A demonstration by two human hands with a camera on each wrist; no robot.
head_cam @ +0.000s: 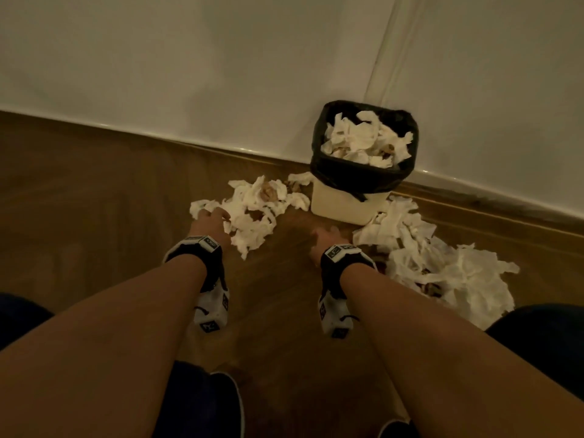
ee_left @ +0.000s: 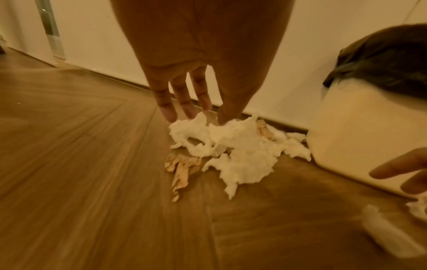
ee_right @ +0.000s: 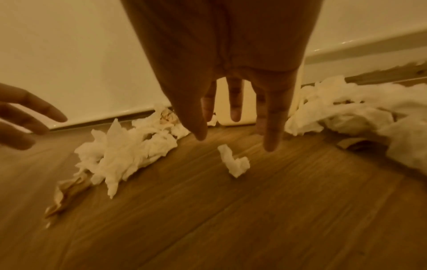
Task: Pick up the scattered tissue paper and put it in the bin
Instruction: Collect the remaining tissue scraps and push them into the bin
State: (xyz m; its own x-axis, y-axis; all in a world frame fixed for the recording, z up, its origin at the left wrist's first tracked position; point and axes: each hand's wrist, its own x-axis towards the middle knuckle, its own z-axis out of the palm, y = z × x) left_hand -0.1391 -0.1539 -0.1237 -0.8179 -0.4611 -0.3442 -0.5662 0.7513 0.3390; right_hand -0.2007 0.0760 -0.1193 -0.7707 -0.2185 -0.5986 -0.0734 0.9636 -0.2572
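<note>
Tissue paper (head_cam: 252,213) lies in a messy pile on the wood floor (head_cam: 110,200) left of the bin (head_cam: 360,172), with a bigger pile (head_cam: 442,267) on the bin's right side. The left hand (head_cam: 211,221) has straight, spread fingers touching the left pile's edge and grips nothing. The right hand (head_cam: 325,238) hangs wide open over one small scrap (ee_right: 234,161), holding nothing.

"Is there any writing I could have read out to me?"

"Nothing I can read. The bands on my wrists (head_cam: 207,245), near the middle of the head view, carry small black-and-white square patterns, and so do the white camera blocks (head_cam: 213,311) under them, but these are coded markings, not letters or numbers. The bin (head_cam: 347,203), at upper right, shows no label."
</note>
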